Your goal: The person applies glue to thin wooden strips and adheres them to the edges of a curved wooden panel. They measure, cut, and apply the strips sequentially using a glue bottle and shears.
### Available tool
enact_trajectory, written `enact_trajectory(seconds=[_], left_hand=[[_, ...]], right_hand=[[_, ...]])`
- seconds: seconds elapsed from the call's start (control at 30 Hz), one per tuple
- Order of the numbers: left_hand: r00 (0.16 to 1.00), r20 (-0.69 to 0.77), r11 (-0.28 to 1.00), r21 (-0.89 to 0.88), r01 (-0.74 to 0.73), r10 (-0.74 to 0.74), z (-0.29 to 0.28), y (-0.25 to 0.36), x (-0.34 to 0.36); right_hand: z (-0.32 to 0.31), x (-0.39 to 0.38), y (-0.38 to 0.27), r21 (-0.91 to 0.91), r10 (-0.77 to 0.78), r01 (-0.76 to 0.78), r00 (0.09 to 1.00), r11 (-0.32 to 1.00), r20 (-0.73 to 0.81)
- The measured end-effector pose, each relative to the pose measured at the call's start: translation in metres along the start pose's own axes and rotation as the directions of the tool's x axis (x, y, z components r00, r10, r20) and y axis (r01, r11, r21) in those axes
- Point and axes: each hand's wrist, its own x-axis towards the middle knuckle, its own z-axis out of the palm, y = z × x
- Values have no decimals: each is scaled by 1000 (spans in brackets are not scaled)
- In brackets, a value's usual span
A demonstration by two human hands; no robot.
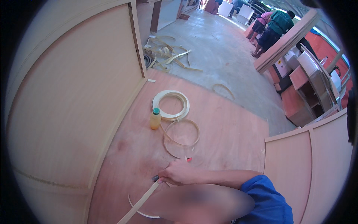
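My right hand [173, 174] is closed at the lower middle, gripping a pale flat wooden edging strip [141, 199] that runs down to the lower edge. A small dark object [156, 178] shows at its fingers, too small to name. My left hand is not visible; a blurred patch covers the bottom middle. Beyond the hand, a thin loose strip loop [180, 145] lies on the pinkish plywood board [223, 138] near a small red object [189, 159]. Farther up lie a white strip coil [182, 99] and an upright bottle [155, 120] with a green cap and yellowish contents.
Plywood panels stand at left [63, 104] and right [291, 168]. Tangled offcuts [171, 59] lie on the concrete floor [220, 56]. Two people [278, 28] bend at top right beside a long wooden piece [283, 41]; cabinets [305, 89] stand below them.
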Motion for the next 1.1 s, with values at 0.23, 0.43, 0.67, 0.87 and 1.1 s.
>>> enact_trajectory(seconds=[0.23,0.43,0.67,0.87,1.1], left_hand=[[968,116,973,85,213,-222,7,-38,-8],[871,473,949,-313,25,133,46,-77,27],[964,176,654,-757,4,198,130,-52,144],[997,0,618,-785,50,-82,164,-40,171],[958,8,279,-956,91,-286,188,-43,171]], right_hand=[[-15,-15,51,540,656,-625,736,564,166],[-18,0,39,-3,-347,352,921,936,-178],[41,58,3,-64,-702,737,609,673,-369],[67,61,26,-69,-585,631,666,773,-462],[90,90,20,107,-405,531,747,840,-526]])
